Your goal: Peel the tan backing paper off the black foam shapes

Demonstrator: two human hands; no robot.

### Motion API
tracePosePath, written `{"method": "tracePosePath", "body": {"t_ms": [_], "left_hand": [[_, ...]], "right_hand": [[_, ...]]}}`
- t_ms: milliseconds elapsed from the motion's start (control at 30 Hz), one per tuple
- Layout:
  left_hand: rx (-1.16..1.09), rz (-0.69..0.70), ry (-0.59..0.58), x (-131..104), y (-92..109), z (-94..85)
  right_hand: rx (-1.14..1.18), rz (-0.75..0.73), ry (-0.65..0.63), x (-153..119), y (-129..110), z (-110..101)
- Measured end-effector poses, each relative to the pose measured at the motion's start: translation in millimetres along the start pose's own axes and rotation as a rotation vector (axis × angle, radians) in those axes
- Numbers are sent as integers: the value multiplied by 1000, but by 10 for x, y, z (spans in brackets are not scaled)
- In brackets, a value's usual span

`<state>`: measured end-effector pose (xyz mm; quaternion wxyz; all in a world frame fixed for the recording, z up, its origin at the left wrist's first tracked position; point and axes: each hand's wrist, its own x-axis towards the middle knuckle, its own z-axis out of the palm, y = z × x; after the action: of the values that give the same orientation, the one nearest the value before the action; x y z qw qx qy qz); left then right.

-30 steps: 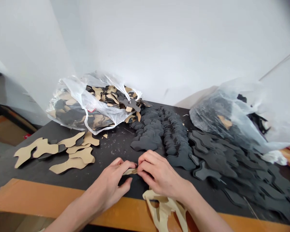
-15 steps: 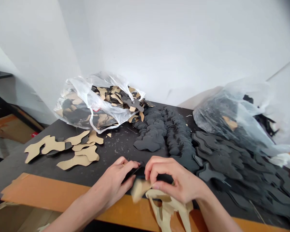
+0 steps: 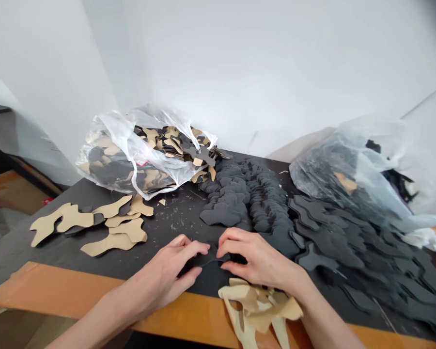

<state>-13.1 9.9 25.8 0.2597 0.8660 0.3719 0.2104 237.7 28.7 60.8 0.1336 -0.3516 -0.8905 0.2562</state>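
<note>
Between my two hands lies a dark grey foam piece with a wavy outline. My left hand grips its left end between thumb and fingers. At the other end, the curled fingers of my right hand touch the piece; whether they pinch it is hard to see. Just below my right hand is a heap of tan paper scraps at the table's front edge. Beyond my hands, dark foam pieces stand in overlapping rows.
Tan-faced pieces lie on the left. Behind them, a clear plastic bag spills tan and dark pieces. More dark foam pieces spread across the right, before another plastic bag. Orange tape runs along the front edge.
My right hand has let go of a tan paper scrap, which now lies on the heap. Its fingers have come to the dark foam piece, while my left hand has stayed on it.
</note>
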Motion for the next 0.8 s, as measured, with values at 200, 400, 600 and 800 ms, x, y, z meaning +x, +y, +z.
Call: {"method": "tracePosePath", "body": {"t_ms": [200, 400, 600, 800], "left_hand": [[-12, 90, -82, 19, -39, -97], [48, 169, -85, 64, -68, -118], [97, 200, -51, 61, -48, -88], [98, 209, -35, 55, -38, -85]], "right_hand": [[-37, -73, 9, -8, 55, 39], [-110, -93, -13, -12, 67, 47], [-148, -95, -32, -24, 59, 42], [-177, -93, -34, -20, 35, 46]]}}
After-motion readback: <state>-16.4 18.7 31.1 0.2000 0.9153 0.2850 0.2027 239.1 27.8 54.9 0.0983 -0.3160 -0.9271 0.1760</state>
